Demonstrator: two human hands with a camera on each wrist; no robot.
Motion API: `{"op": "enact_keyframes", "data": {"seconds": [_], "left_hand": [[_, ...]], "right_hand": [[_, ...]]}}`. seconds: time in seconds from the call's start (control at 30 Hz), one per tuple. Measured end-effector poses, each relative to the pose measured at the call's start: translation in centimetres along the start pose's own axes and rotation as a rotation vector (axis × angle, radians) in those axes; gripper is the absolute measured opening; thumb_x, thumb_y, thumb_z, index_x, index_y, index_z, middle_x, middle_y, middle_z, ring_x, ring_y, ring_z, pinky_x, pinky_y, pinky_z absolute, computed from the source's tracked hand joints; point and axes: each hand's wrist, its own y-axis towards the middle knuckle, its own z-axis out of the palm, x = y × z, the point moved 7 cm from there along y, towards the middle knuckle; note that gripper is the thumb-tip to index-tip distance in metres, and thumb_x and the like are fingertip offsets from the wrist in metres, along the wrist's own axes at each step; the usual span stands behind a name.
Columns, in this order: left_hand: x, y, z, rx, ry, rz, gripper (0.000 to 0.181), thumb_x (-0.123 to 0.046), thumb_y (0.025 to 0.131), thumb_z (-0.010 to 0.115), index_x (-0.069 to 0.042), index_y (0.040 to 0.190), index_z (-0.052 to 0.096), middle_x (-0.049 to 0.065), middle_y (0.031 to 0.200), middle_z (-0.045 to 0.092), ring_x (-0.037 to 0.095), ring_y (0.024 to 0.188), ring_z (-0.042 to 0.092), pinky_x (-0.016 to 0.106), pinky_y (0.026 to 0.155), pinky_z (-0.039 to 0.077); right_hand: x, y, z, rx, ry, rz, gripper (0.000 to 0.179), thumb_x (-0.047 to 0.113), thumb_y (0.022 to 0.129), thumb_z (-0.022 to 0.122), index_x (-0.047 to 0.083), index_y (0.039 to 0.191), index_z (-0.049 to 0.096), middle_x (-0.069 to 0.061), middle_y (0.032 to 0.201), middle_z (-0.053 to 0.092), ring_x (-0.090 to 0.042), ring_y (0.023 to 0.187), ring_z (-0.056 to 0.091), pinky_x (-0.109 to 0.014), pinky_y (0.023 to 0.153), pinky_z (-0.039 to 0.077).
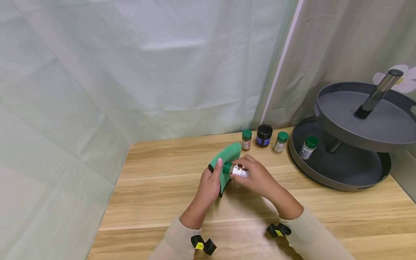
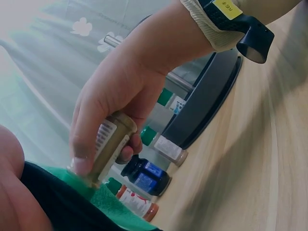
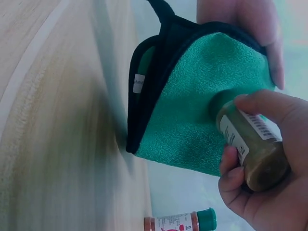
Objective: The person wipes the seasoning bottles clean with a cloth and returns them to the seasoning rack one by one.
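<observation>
My right hand (image 1: pixel 255 176) grips a spice jar (image 1: pixel 239 170) with a green lid and a white label, tilted sideways. Its lid end presses against a green cloth (image 3: pixel 192 110) with dark edging. The left hand (image 1: pixel 211 184) holds that cloth, thumb on the near face and the other fingers behind it, mostly hidden. In the right wrist view the jar's base (image 3: pixel 267 168) points toward the palm, and brownish contents show through its side. The cloth is folded, with a small white tag at its edge.
Behind the hands stand a red-labelled spice jar (image 1: pixel 246 141), a black-lidded dark jar (image 1: pixel 264 135) and a green-lidded jar (image 1: pixel 280 142). To the right is a grey two-tier turntable (image 1: pixel 339 182), another green-lidded jar (image 1: pixel 308 148) on its lower tier. Curtains hang behind the wooden table (image 1: pixel 146 202).
</observation>
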Motion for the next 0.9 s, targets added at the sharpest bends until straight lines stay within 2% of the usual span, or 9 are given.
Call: {"op": "enact_keyframes", "data": {"seconds": [0.23, 0.4, 0.5, 0.7, 0.9], "left_hand": [[0.0, -0.1, 0.1, -0.017, 0.013, -0.009, 0.072, -0.069, 0.099, 0.040, -0.011, 0.136, 0.061, 0.010, 0.129, 0.066, 0.020, 0.116, 0.061, 0.045, 0.104, 0.051], [-0.2, -0.2, 0.1, -0.025, 0.022, -0.009, 0.072, -0.069, 0.099, 0.040, -0.010, 0.134, 0.062, 0.010, 0.126, 0.067, 0.018, 0.113, 0.061, 0.044, 0.103, 0.051], [-0.2, -0.2, 0.1, -0.018, 0.005, -0.005, 0.070, -0.068, 0.100, 0.040, -0.010, 0.131, 0.062, 0.010, 0.124, 0.068, 0.018, 0.111, 0.062, 0.042, 0.101, 0.052], [-0.2, -0.2, 0.0, -0.008, -0.020, -0.012, 0.070, -0.069, 0.100, 0.039, -0.009, 0.128, 0.062, 0.009, 0.118, 0.069, 0.016, 0.106, 0.063, 0.039, 0.097, 0.054], [-0.3, -0.3, -0.1, 0.002, -0.052, -0.032, 0.074, -0.071, 0.099, 0.038, -0.008, 0.130, 0.061, 0.010, 0.121, 0.069, 0.018, 0.110, 0.064, 0.042, 0.099, 0.054]], "right_hand": [[-0.7, 0.2, -0.3, -0.031, -0.075, 0.078, 0.046, 0.028, 0.089, 0.076, 0.011, 0.130, 0.066, -0.008, 0.111, 0.066, -0.016, 0.085, 0.059, -0.029, 0.070, 0.050], [-1.0, 0.3, -0.6, -0.066, -0.079, 0.091, 0.048, 0.027, 0.091, 0.074, 0.016, 0.136, 0.063, -0.008, 0.113, 0.067, -0.017, 0.085, 0.059, -0.030, 0.069, 0.049], [-1.0, 0.4, -0.7, -0.087, -0.064, 0.087, 0.048, 0.028, 0.092, 0.073, 0.016, 0.137, 0.062, -0.009, 0.113, 0.065, -0.018, 0.084, 0.059, -0.029, 0.066, 0.049], [-1.0, 0.4, -0.9, -0.132, -0.009, 0.057, 0.047, 0.031, 0.094, 0.071, 0.019, 0.139, 0.060, -0.008, 0.119, 0.064, -0.021, 0.092, 0.060, -0.032, 0.072, 0.050], [-0.8, 0.3, -1.1, -0.149, 0.080, 0.034, 0.046, 0.031, 0.094, 0.072, 0.020, 0.138, 0.061, -0.007, 0.122, 0.064, -0.020, 0.095, 0.060, -0.032, 0.074, 0.052]]}}
